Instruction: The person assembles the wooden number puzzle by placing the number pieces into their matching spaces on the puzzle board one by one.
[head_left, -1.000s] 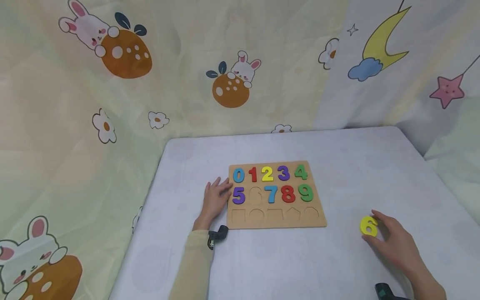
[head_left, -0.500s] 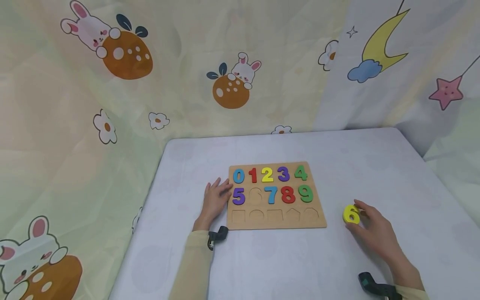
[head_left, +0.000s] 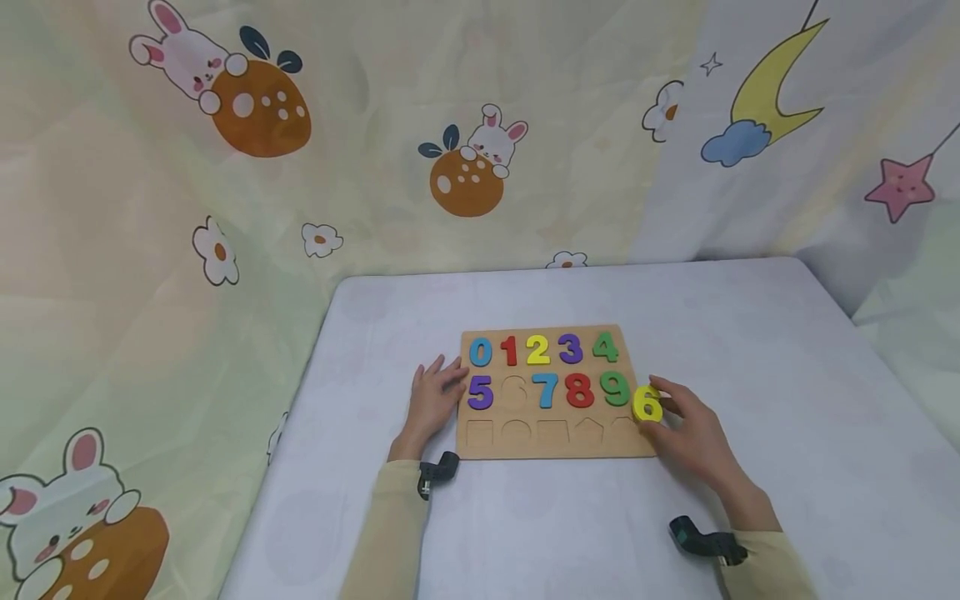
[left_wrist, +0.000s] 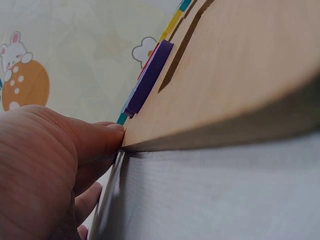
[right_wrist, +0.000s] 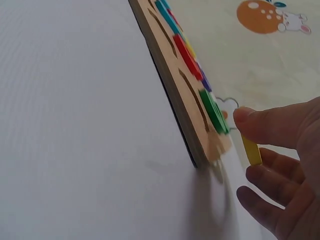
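Observation:
A wooden number puzzle board (head_left: pixel 555 437) lies on the table with coloured digits in its upper two rows. Between the purple 5 (head_left: pixel 481 392) and the blue 7 (head_left: pixel 545 390) is a bare outlined recess. My left hand (head_left: pixel 432 407) rests against the board's left edge, and its thumb (left_wrist: pixel 102 137) touches the corner in the left wrist view. Over the board's right edge, beside the green 9 (head_left: pixel 615 388), my right hand (head_left: pixel 688 433) pinches the yellow number 6 (head_left: pixel 647 404) between thumb and fingers. In the right wrist view the yellow 6 (right_wrist: pixel 251 150) shows edge-on, above the table.
The board's bottom row has shallow shape outlines (head_left: pixel 552 430). A white cloth covers the table (head_left: pixel 555 525). Behind it hangs a printed curtain (head_left: pixel 360 150). Black wrist cameras (head_left: pixel 705 540) sit on both wrists.
My right hand has carried the yellow 6 leftward and away from me, from the table's right side to the board's right edge. My left hand has stayed at the board.

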